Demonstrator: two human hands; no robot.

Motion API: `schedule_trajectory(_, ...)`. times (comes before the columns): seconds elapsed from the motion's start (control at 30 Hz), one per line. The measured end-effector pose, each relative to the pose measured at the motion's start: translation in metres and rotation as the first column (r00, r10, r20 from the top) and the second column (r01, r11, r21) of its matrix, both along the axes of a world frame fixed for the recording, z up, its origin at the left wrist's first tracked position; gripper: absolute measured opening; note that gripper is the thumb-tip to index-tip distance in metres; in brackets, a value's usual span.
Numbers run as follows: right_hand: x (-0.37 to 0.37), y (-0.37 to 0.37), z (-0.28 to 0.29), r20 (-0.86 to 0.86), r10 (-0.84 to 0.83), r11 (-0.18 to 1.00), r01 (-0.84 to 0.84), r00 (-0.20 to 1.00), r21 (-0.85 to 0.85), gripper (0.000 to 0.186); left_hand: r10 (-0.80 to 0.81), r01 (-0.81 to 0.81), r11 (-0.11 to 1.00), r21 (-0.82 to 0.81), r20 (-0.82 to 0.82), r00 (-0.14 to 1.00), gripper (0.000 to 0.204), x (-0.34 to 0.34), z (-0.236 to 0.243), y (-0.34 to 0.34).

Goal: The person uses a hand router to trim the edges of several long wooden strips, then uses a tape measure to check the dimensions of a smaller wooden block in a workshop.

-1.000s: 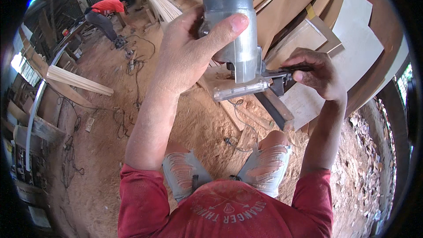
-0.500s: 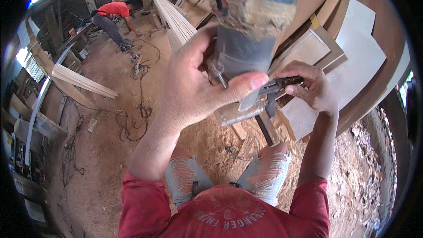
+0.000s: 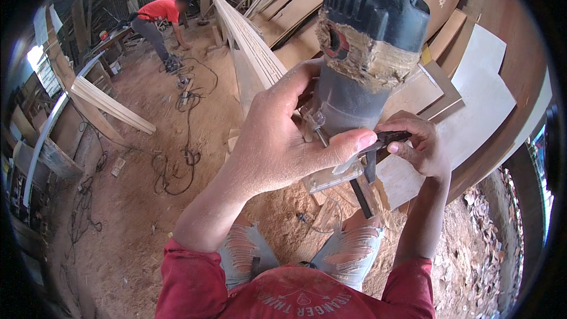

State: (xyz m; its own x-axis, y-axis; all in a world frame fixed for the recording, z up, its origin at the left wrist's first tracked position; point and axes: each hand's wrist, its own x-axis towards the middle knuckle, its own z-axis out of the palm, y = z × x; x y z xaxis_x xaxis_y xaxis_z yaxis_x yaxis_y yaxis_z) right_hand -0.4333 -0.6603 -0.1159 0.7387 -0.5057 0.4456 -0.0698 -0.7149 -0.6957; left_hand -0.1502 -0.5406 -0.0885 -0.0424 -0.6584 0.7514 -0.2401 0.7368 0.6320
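Head view. From my distant seat I see a power tool held up in the air above a sawdust-covered dirt floor. Its ribbed black cap meets a crinkled, dusty band of brown tape; below come a smooth, dark, rounded barrel and a clear, flat base plate with straight edges. I find the left hand, powdered with dust, curved part-open to the barrel's width and gripping it, the thumb stretched across the front. The right hand has thumb and forefinger nearly together, pinching a slim black bracket at the tool's side. Beneath, a dark-faced wooden bar slants. Toward the floor's far edge lie long, pale wood strips; along its right edge leans a smooth white sheet. Hidden from me: most of the left hand's other fingers, behind the barrel, and part of the tool's lower end, screened by the thumb. The stem above the cap is cut off. How the bracket joins the tool I cannot make out.
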Motion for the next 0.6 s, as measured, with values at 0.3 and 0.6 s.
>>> schedule_trajectory(0.3,0.003,-0.003,-0.004,0.028,-0.039,0.996,0.041,0.999,-0.077,0.043,-0.064,0.062,0.997,0.043,0.031,0.997,0.072,-0.001,0.001,0.006)
schedule_trajectory(0.6,0.002,0.006,0.005,0.020,-0.088,0.987,0.090,0.996,-0.130,0.039,-0.070,0.085,0.975,0.207,-0.078,0.994,0.075,-0.002,0.014,0.016)
